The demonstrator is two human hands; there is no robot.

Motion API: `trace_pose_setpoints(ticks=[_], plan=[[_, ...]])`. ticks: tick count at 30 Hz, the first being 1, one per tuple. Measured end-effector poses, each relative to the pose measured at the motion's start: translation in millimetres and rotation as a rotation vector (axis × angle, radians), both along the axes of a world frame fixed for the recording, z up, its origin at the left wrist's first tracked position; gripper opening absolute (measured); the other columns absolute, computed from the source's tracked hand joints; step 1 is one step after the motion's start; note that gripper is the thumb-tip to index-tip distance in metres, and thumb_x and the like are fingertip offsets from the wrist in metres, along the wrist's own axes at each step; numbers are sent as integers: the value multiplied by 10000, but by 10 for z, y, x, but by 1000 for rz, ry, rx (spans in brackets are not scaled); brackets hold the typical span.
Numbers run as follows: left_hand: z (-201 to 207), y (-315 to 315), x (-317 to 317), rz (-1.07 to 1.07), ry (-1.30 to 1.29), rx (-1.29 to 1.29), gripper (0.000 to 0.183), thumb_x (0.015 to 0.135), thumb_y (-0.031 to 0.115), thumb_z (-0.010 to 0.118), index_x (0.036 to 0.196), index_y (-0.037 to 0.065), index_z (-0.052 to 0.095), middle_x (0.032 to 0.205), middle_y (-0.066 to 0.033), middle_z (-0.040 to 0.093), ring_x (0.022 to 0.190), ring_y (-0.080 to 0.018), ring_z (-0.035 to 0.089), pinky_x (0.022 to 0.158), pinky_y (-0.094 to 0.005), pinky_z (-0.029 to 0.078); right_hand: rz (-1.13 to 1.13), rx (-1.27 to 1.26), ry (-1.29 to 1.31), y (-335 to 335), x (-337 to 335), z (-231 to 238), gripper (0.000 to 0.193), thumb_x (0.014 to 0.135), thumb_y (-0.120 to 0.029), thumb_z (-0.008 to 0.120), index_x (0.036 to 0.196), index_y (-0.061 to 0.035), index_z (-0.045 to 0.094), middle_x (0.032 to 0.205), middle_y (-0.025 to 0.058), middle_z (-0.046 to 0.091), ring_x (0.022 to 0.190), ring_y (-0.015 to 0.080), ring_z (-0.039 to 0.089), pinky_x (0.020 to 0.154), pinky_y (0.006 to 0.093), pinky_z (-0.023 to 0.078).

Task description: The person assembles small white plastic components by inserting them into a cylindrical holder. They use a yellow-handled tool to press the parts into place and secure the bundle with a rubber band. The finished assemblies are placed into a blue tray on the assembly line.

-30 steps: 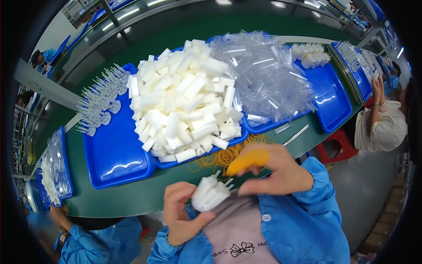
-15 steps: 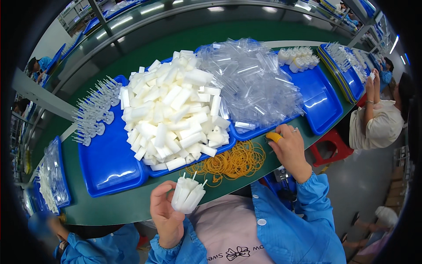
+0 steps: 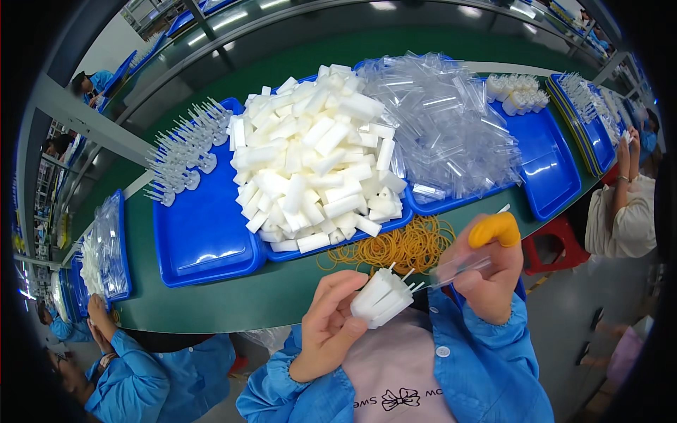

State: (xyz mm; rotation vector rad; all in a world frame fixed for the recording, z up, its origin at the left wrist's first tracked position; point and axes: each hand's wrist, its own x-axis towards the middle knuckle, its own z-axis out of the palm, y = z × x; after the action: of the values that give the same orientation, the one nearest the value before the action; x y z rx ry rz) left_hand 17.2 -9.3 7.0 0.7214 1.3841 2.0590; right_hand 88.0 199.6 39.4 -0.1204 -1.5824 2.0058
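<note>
left hand (image 3: 328,328) cups white bundle (image 3: 381,299), stick ends toward the bag | right hand (image 3: 486,271) pinches clear bag (image 3: 462,268) near bundle | bands (image 3: 398,247) just ahead

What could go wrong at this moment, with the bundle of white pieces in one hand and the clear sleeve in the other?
The left hand grips the bundle of white pieces only at its near end, so pieces might slip out over the lap. The right hand pinches a thin clear sleeve at one end; it could crumple or miss the bundle. The heaped white pieces overhang the blue tray and may spill.
</note>
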Motion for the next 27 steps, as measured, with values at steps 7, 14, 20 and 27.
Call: trace_pose_setpoints(ticks=[7,14,20,27], plan=[[-2,31,27,89,112,-11,393,913,134,564,1258,-42,498,1281,-174,396,1117,-222,498,916,-319,427,-150,334,3,-113,-90,14,229,744,-140,761,849,-9,606,722,42,564,587,82,486,518,226,358],[-32,34,14,184,188,-73,299,935,207,549,1127,-7,631,1236,-197,461,1015,-194,541,799,-280,455,-107,348,-98,-207,-126,-48,186,746,-103,737,829,-15,595,669,18,588,521,44,465,461,206,338],[19,41,24,236,242,-135,320,938,252,554,1101,-8,648,1242,-187,464,897,-200,595,767,-287,475,-125,104,-172,-248,-177,-75,127,779,-73,696,822,-24,587,679,-11,581,557,14,457,481,183,338],[-29,55,15,265,209,-86,330,937,257,558,1089,-22,649,1242,-189,468,899,-206,602,762,-289,478,-103,48,-172,-226,-251,-62,131,802,-86,694,832,-39,575,677,-41,553,557,-2,429,498,169,320]])
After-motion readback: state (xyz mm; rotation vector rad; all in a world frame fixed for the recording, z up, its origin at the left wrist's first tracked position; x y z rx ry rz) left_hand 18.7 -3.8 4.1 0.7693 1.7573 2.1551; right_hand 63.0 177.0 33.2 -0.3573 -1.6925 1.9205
